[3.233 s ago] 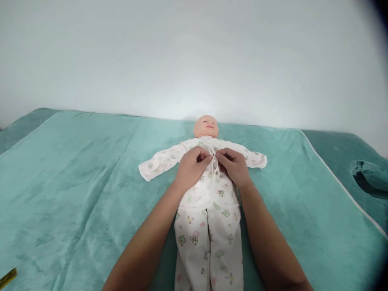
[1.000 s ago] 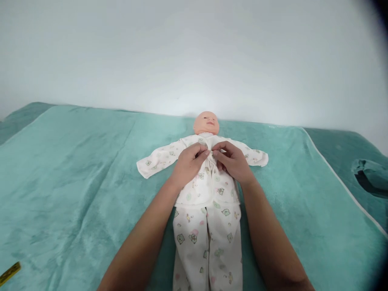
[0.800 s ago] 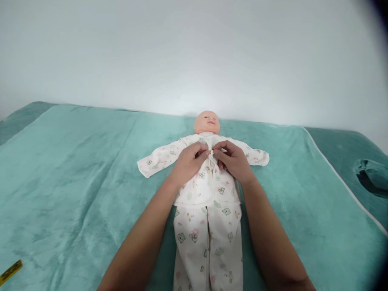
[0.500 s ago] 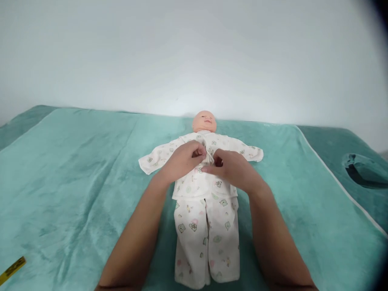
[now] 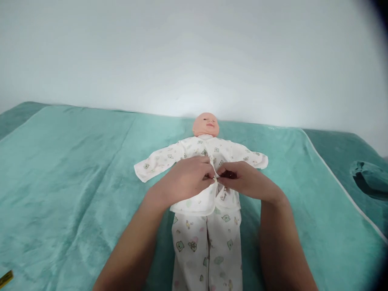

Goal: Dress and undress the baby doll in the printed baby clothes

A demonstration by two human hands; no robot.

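A baby doll (image 5: 206,124) lies on its back, dressed in a white printed shirt (image 5: 194,204) and matching trousers (image 5: 209,246). Both sleeves are spread out to the sides. Over the middle of the doll's chest, my left hand (image 5: 190,178) pinches the shirt's front edge. Facing it, my right hand (image 5: 245,180) pinches the other side of the front opening, its fingertips almost meeting those of the left. Below the hands the lower front edges hang slightly apart. Whatever fastener lies between the fingertips is too small to make out.
A green plush blanket (image 5: 75,173) with a pale edge covers the surface under the doll. Behind it rises a plain white wall (image 5: 182,52). A dark, clear-edged object (image 5: 370,180) lies at the right, and a yellow strip (image 5: 6,279) at the lower left.
Both hands have moved down the shirt front, from the upper chest to its middle, still pinching the fabric. The view has shifted slightly.
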